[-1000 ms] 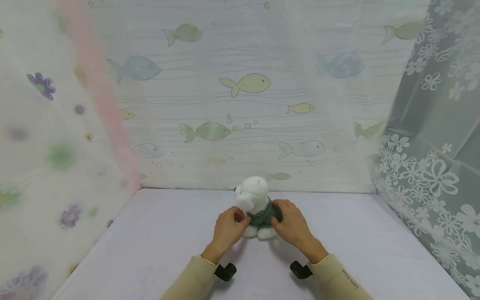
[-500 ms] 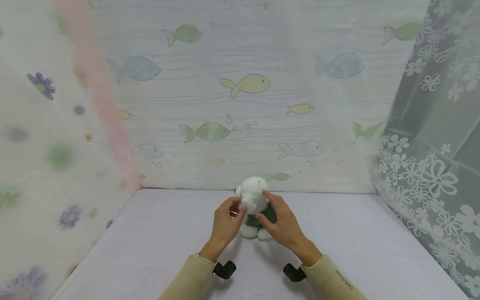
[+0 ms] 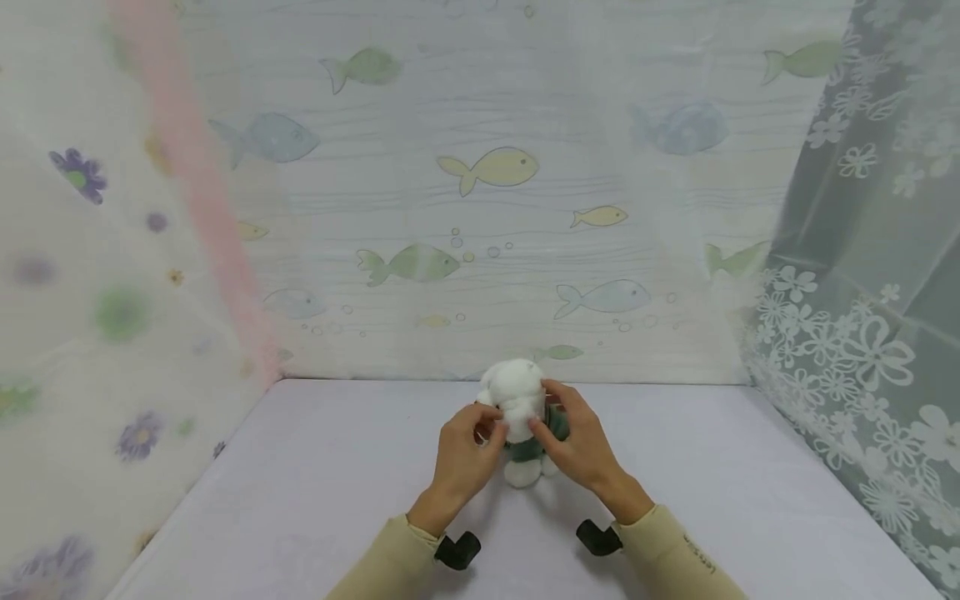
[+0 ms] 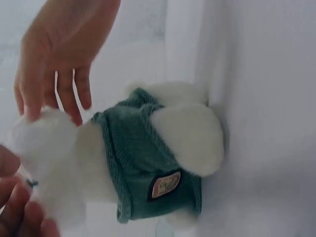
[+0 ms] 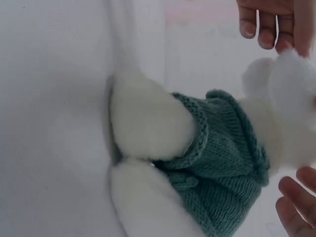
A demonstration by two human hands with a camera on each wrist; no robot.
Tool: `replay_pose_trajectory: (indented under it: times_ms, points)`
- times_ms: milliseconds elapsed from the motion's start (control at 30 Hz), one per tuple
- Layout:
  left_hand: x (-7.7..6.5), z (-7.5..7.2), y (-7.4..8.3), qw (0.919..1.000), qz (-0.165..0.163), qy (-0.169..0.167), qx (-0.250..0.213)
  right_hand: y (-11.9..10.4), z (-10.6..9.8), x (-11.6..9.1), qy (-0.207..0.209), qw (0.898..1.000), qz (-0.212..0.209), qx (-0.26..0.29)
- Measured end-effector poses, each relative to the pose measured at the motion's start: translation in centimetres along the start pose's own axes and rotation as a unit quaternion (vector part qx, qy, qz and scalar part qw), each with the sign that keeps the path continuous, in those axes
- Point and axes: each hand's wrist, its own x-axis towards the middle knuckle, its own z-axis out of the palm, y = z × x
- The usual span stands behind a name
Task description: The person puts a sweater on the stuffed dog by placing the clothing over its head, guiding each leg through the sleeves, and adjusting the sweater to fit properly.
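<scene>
A white plush toy animal [image 3: 517, 379] in a green knitted vest [image 4: 133, 158] sits upright on its feet on the white table. Its head is turned toward the left and away from the head camera. My left hand [image 3: 465, 450] holds the face side of the head with bent fingers and thumb. On the other side, my right hand [image 3: 588, 446] has its thumb on the head and its fingers round the far side. A patch [image 4: 165, 185] shows on the vest in the left wrist view. The toy's face is mostly hidden by my hands.
The white tabletop [image 3: 337, 467] stretches out on both sides of the toy. Behind it hangs a fish-print curtain [image 3: 412, 200]. Flowered sheets close off the left and right sides. A black wrist camera [image 3: 459, 550] sits below my left hand, another [image 3: 598, 537] below my right.
Both hands have moved up from the toy's vest and side to its head. The toy has turned on its base and shifted slightly right, so its feet stand differently.
</scene>
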Motion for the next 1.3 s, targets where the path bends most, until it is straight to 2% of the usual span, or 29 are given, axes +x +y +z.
replay_pose_trajectory:
  times_ms: [67, 133, 233, 333, 500, 667, 933, 1033, 1133, 1233, 1300]
  points:
    - [0.2, -0.2, -0.4, 0.9994, -0.017, 0.024, 0.016, -0.2, 0.0, 0.0, 0.016, 1.0, -0.009, -0.012]
    - [0.4, -0.6, -0.7, 0.9987, -0.039, 0.025, 0.021, -0.6, 0.1, 0.1, 0.03, 0.999, -0.014, -0.02]
    - [0.5, -1.0, -1.1, 0.9972, -0.072, -0.014, 0.009, -1.2, 0.3, 0.1, 0.035, 0.999, -0.018, -0.021]
    - [0.5, -1.2, -1.2, 0.995, -0.088, -0.047, -0.004, -1.7, 0.5, 0.2, 0.025, 1.0, -0.015, -0.008]
    - [0.5, -1.2, -0.8, 0.9937, -0.095, -0.058, -0.007, -1.9, 0.2, 0.2, 0.016, 1.0, -0.022, -0.008]
    - [0.4, -0.9, -0.1, 0.995, -0.083, -0.053, -0.014, -1.1, -0.7, 0.2, 0.01, 0.999, -0.04, -0.035]
    - [0.1, -0.4, 0.0, 0.999, -0.011, -0.04, -0.017, 1.0, -1.8, 0.4, -0.006, 0.998, -0.043, -0.05]
    - [0.5, -0.7, -0.5, 0.9995, -0.012, -0.028, 0.002, 1.0, -2.3, 0.6, -0.003, 0.998, -0.031, -0.057]
    - [1.2, -1.1, -1.0, 0.9967, -0.045, -0.066, 0.016, 0.5, -2.8, 0.8, -0.004, 0.998, -0.01, -0.062]
    - [1.8, -1.4, -1.6, 0.9865, -0.071, -0.147, 0.015, 0.1, -3.1, 0.9, -0.026, 0.997, 0.01, -0.07]
    - [2.1, -1.5, -1.9, 0.9793, -0.075, -0.188, 0.012, 0.0, -3.2, 0.8, -0.05, 0.996, 0.018, -0.073]
